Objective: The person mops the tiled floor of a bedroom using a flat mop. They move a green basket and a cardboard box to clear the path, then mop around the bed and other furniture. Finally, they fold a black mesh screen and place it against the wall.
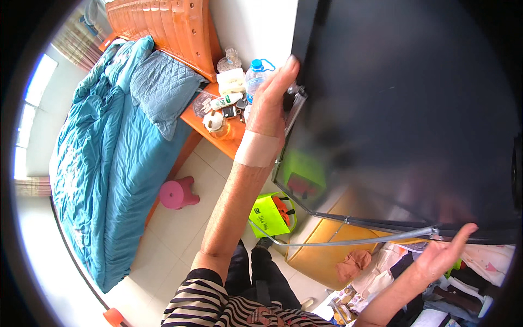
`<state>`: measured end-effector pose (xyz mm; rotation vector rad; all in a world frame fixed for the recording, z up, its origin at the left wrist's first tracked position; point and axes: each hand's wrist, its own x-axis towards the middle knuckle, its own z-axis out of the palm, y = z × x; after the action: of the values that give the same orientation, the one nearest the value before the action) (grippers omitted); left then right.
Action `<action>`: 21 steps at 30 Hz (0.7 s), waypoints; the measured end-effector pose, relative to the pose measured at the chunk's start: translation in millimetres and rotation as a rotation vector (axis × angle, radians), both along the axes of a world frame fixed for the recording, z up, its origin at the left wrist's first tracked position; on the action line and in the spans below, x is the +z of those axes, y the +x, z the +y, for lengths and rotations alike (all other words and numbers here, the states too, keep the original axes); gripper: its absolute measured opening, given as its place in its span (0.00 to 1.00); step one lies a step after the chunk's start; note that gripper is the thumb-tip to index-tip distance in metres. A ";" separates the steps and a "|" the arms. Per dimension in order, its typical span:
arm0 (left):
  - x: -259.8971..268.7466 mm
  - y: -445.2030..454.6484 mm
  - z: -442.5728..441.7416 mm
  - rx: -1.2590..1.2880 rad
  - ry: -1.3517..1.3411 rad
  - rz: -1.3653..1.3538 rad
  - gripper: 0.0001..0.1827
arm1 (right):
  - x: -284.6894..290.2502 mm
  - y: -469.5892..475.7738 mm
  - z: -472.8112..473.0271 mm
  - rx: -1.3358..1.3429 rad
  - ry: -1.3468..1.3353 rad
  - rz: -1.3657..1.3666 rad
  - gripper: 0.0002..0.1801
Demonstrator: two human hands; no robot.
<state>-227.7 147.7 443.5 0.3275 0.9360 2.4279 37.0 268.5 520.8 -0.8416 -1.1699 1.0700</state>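
Note:
A large dark glossy panel (392,122) with thin metal tubing along its edges, apparently a folding table, fills the right of the view at a tilt. My left hand (267,102), a beige patch on its wrist, grips the panel's left edge; the thumb shows and the fingers are mostly hidden. At the lower right, my right hand (443,255) grips the near edge beside a metal joint, its fingers largely out of sight beneath. A bent metal tube leg (351,243) runs left from that joint, above the floor. The panel's surface mirrors the green bag.
A lime green bag (271,216) stands on the floor by my feet. Behind it is a yellow upholstered seat (318,261), with piled clothes (441,294) at the right. A pink stool (177,193) stands by the bed (135,163). An orange-brown bedside table (226,141) carries bottles.

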 end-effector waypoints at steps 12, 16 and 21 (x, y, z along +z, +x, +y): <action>135.0 41.3 -17.5 -0.013 0.047 0.359 0.22 | 83.5 43.8 -3.5 -0.131 0.240 0.174 0.25; 128.4 39.1 -22.4 -0.110 0.175 0.406 0.21 | 83.7 50.9 -12.0 -0.116 0.282 0.246 0.24; 129.7 37.4 -31.5 -0.176 0.235 0.290 0.18 | 85.3 54.6 -36.2 -0.231 0.336 0.226 0.22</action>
<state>-190.3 116.3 573.1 0.8294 0.7018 2.3664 91.6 232.3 606.1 -0.5602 -0.9979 0.7315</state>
